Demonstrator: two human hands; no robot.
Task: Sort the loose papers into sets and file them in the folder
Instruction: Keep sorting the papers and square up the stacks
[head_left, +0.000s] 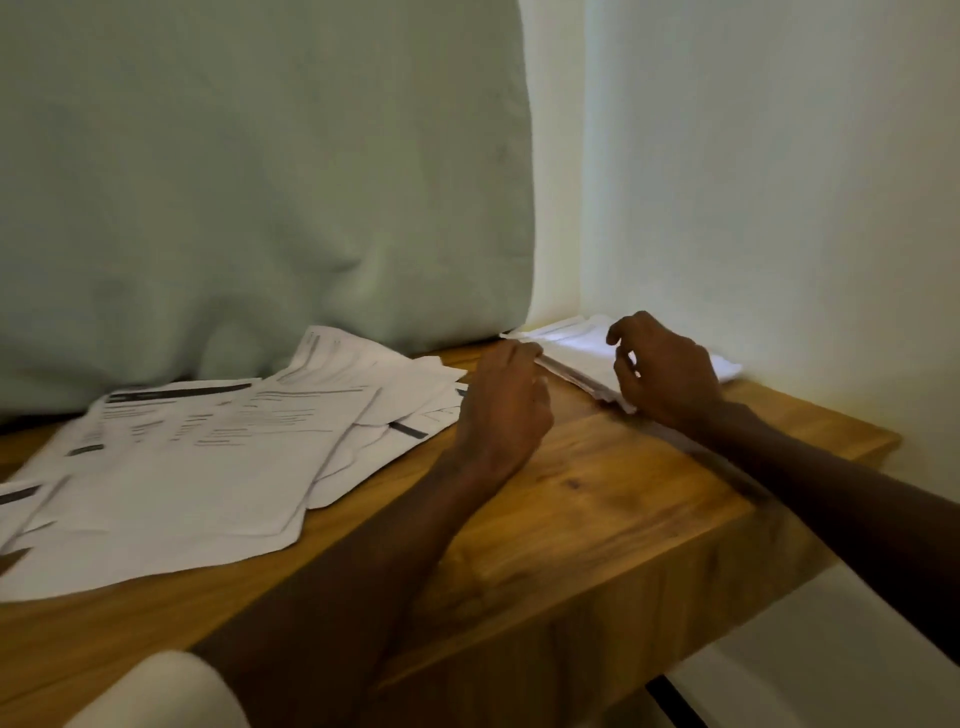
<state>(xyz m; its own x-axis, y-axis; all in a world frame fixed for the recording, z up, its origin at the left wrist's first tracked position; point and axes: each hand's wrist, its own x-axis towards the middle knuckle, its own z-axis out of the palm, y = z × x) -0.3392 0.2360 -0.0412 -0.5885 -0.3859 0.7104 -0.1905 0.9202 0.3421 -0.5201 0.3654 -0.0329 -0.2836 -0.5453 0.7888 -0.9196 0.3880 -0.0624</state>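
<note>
A neat white stack of papers (576, 345) lies in the table's far right corner, against the wall. My left hand (504, 410) rests on the wood beside it, fingertips touching the stack's left edge. My right hand (670, 369) sits over the near right part of the stack, its fingers loosely curled and holding nothing. Loose printed sheets (208, 452) are spread overlapping across the left half of the table, some with dark header bars. I cannot make out a folder in view.
The wooden table (597, 509) ends at a thick front edge and a right edge near the white wall (779, 182). A pale green cushion (260, 182) leans behind the papers. A white rounded object (166, 696) sits at the bottom left.
</note>
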